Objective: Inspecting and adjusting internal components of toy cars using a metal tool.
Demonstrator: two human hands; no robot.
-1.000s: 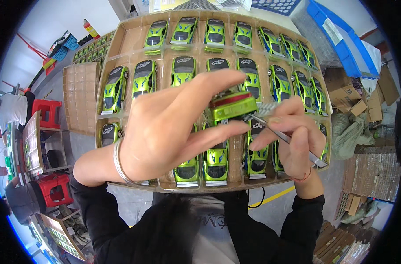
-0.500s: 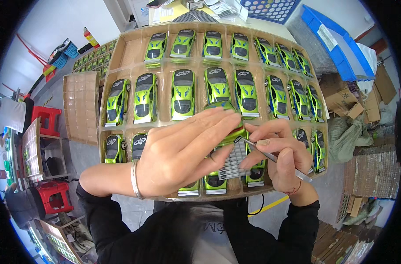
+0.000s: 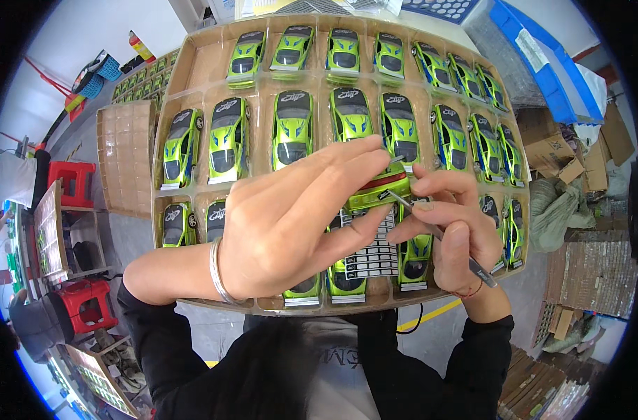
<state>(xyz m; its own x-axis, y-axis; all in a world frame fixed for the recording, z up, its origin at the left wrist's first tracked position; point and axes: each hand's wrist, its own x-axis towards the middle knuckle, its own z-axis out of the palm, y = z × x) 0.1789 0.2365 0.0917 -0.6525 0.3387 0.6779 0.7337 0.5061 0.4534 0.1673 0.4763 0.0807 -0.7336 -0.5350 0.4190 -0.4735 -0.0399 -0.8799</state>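
Head view. One green toy car with a red tail strip (image 3: 379, 190) is grasped between the fingers of the left hand (image 3: 291, 224), above the near middle of a brown cardboard tray (image 3: 193, 66) of like green toy cars (image 3: 292, 127) set in rows. Slim metal tweezers (image 3: 438, 234) are clenched in the right hand (image 3: 452, 231), tip touching the car's tail. A striped sticker sheet (image 3: 373, 245) is seen just beneath.

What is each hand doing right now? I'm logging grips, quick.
Left hand: closed on a green toy car, held above the tray.
Right hand: closed on thin metal tweezers, tip at the car.
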